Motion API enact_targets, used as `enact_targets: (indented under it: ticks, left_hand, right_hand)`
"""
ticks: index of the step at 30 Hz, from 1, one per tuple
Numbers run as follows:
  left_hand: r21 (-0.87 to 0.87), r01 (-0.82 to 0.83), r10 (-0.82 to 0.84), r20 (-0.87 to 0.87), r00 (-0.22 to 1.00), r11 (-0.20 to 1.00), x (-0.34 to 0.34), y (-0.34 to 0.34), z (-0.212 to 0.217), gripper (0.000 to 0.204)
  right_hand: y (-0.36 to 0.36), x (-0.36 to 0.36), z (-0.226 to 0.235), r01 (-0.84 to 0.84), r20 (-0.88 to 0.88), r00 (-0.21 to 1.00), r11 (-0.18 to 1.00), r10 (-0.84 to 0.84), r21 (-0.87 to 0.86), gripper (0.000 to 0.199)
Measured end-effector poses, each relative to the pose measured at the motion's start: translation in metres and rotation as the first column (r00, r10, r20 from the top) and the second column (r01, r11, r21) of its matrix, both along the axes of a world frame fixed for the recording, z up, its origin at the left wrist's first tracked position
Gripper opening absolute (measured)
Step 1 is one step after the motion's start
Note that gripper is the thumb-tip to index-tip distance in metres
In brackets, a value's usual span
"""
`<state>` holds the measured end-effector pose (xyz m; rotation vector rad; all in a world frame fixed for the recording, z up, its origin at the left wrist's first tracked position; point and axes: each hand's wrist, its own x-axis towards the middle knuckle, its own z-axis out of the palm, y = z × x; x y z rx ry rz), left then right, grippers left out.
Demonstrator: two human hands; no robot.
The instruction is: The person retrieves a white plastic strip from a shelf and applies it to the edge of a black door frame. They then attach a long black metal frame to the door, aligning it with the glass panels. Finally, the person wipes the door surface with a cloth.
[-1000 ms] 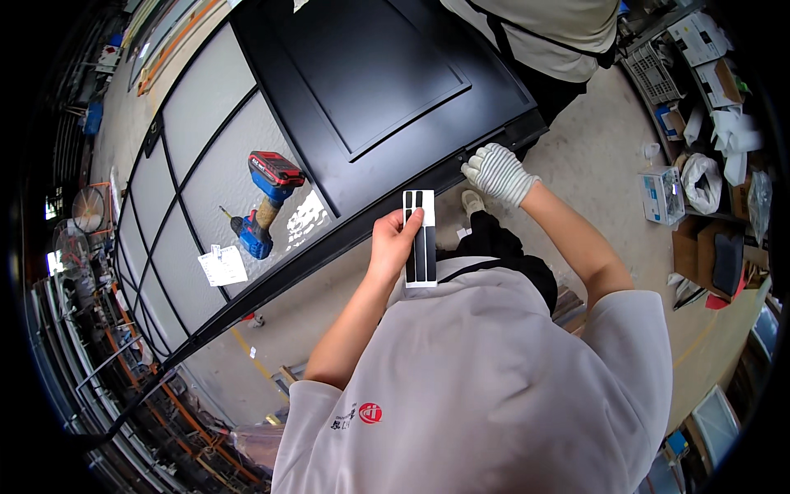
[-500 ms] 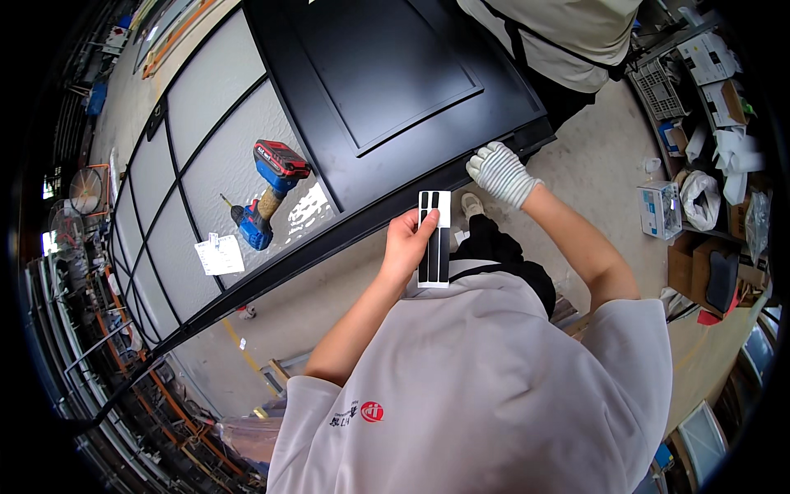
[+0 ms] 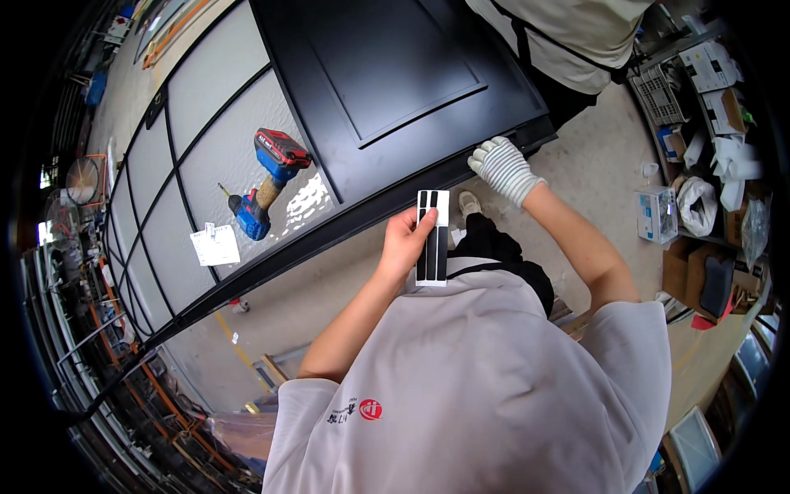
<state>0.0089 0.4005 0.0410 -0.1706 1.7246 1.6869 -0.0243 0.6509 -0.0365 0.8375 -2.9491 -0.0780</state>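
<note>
My bare left hand (image 3: 405, 240) pinches a white backing sheet with black adhesive strips (image 3: 432, 257), thumb on top, in front of my waist. My right hand (image 3: 501, 167), in a striped white knit glove, rests with curled fingers on the near edge of a black door (image 3: 387, 90). Whether those fingers grip anything small at the edge is hidden. The door lies flat, with a solid black panel at the right and textured glass (image 3: 218, 107) behind thin black bars at the left. A blue and red cordless drill (image 3: 267, 185) lies on the glass.
A white paper slip (image 3: 216, 244) lies beside the drill. Across the door stands another person (image 3: 568, 37) in a light shirt. Shelves at the right hold a grey basket (image 3: 658, 97), cardboard boxes (image 3: 698, 276) and plastic bags. Racks of long profiles (image 3: 70, 354) line the left.
My view has shifted slightly, so the door and drill sit a little differently in the picture. Both hands keep their places and their hold.
</note>
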Motion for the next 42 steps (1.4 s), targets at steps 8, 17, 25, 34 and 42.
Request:
enact_targets:
  ticks: [8,17,25,34,42]
  left_hand:
    - [0.04,-0.11,0.107,0.075,0.991,0.993,0.003,-0.01,-0.011,0.023]
    - [0.068,-0.121,0.112,0.117,0.987,0.99,-0.004,-0.005,-0.013,0.023]
    - [0.08,-0.099,0.087,0.137,0.987,0.992,-0.005,-0.003,-0.015,0.022]
    - [0.083,-0.118,0.106,0.138,0.985,0.99,-0.003,-0.004,-0.02,0.021]
    - [0.106,-0.124,0.108,0.147,0.983,0.987,-0.002,-0.006,-0.019,0.021]
  right_hand:
    - [0.003,0.038,0.021,0.239,0.3,0.942,0.932,-0.154,-0.272,0.048]
    - [-0.011,0.03,0.005,0.377,0.146,0.926,0.879,-0.348,-0.292,0.034]
    - [-0.019,0.0,0.025,0.744,0.506,0.616,0.657,-0.604,-0.121,0.034]
    - [-0.024,-0.002,0.014,0.665,0.397,0.696,0.746,-0.599,-0.041,0.031]
    - [-0.034,0.01,0.003,0.669,0.264,0.729,0.739,-0.631,-0.08,0.031]
